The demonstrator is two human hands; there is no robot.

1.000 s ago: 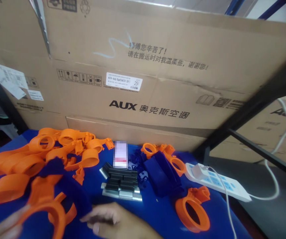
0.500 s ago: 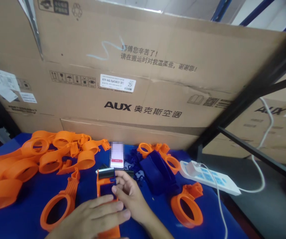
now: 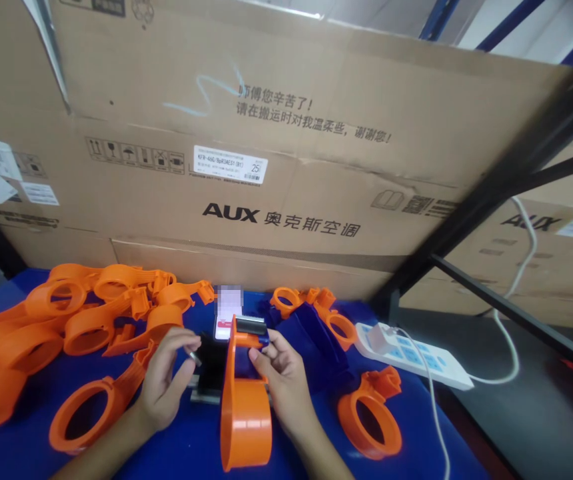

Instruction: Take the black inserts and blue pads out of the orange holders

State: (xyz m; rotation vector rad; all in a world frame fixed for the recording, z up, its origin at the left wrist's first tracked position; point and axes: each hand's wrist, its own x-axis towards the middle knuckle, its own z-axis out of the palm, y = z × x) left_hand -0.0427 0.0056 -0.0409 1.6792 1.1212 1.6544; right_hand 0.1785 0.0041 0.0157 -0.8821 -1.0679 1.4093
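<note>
My right hand [image 3: 280, 375] grips an orange plastic tape-dispenser frame [image 3: 244, 407] held upright over the blue table; a dark toothed blade piece [image 3: 250, 327] sits at its top end. My left hand [image 3: 165, 381] is beside it on the left, fingers pinched on a small metal piece [image 3: 194, 357]. Between my hands lies a stack of black and metal blade parts [image 3: 210, 375].
Several orange frames [image 3: 91, 313] are piled at the left, one ring [image 3: 82, 412] near my left wrist, another [image 3: 369, 419] at the right. A dark blue tray [image 3: 324, 347], a white power strip [image 3: 411, 357] with cable, a phone [image 3: 228, 310], and big cardboard boxes [image 3: 286, 153] stand behind.
My right hand lifted the orange frame upright from lying flat. My left hand left the frame and picked a small metal piece from the stack.
</note>
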